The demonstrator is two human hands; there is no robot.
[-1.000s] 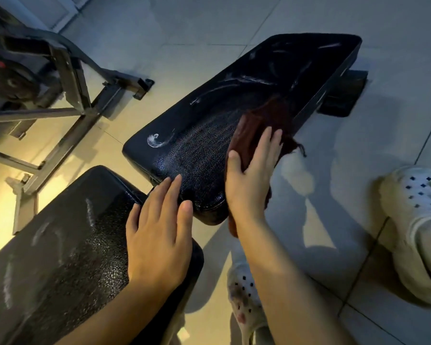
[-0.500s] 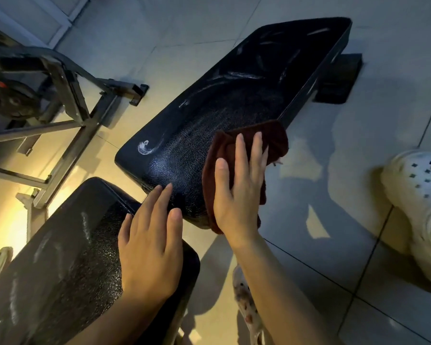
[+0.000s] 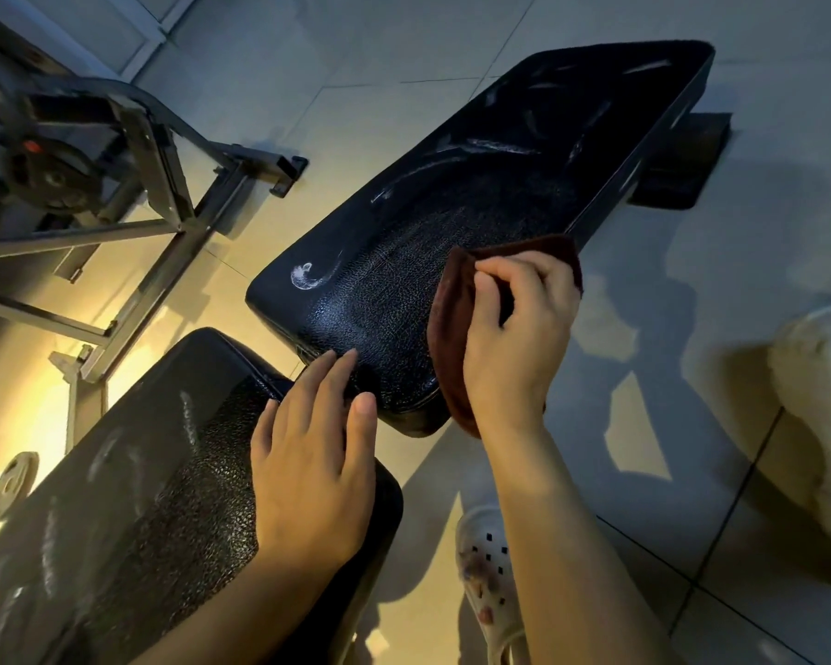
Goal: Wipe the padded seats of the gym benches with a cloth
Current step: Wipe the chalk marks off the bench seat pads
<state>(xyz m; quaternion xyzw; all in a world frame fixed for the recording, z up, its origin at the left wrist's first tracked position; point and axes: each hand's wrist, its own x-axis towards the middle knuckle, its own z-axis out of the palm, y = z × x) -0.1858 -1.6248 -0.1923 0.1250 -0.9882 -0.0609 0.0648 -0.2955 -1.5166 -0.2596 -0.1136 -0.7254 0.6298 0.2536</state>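
The right hand (image 3: 514, 348) has its fingers curled, bunching a dark maroon terry cloth (image 3: 452, 338) against the near right edge of the far black textured padded bench seat (image 3: 404, 290); part of the cloth is hidden beneath the palm and its lower end hangs over the pad's side, below the wrist. The left hand (image 3: 313, 453) lies relaxed and flat, fingers straight, on the end of the near black pebbled padded bench seat (image 3: 154, 482), with its fingertips reaching the gap between the 2 pads and touching the far one's near edge. Ahead and left of the cloth, a white curled smear (image 3: 308, 276) sits on the far seat, and fainter streaks run toward its far end. Left of the left hand stands a grey metal frame (image 3: 164, 184) with a dark weight plate (image 3: 51, 175), cut off by the picture edge. Below the right forearm a white perforated clog (image 3: 488, 583) shows only partly; another pale clog (image 3: 816, 424) at far right is blurred and cropped.
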